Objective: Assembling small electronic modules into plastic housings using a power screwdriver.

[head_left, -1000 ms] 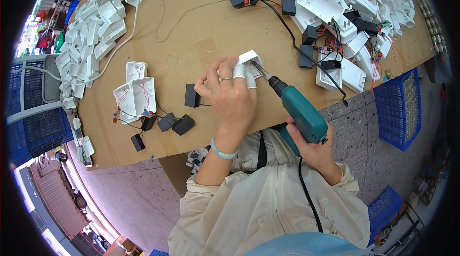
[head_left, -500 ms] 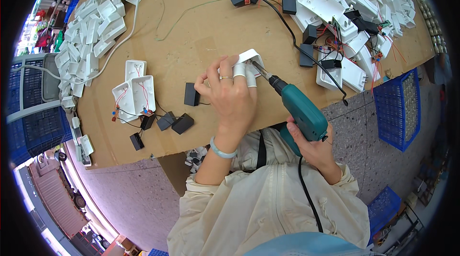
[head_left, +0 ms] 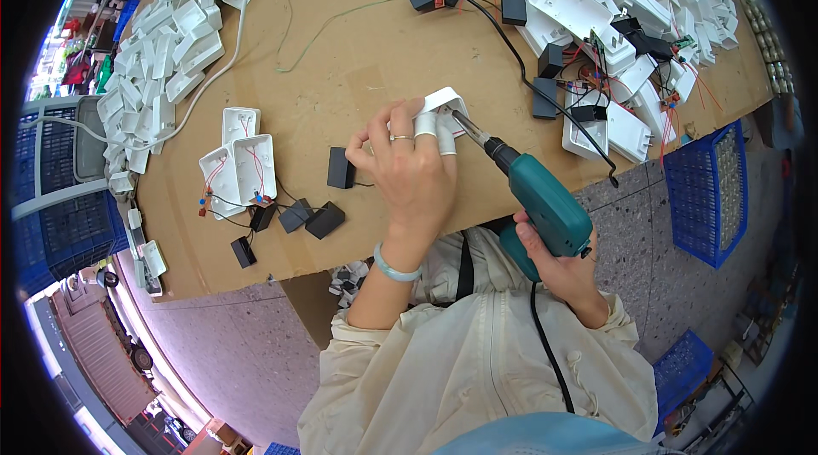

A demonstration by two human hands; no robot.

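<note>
Slightly, the green power driver (head_left: pixel 552 206) has drawn back.

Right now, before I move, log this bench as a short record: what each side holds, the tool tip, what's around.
Left grip: on a white casing, above the brown tabletop
Right grip: around a green power tool
Tool tip: at the white casing; contact unclear
Left side: three open white shells with red wires; black blocks nearby
Far left: pile of white parts
Far right: heaped white casings, with black blocks and wires
Floor, right: blue crate
</note>
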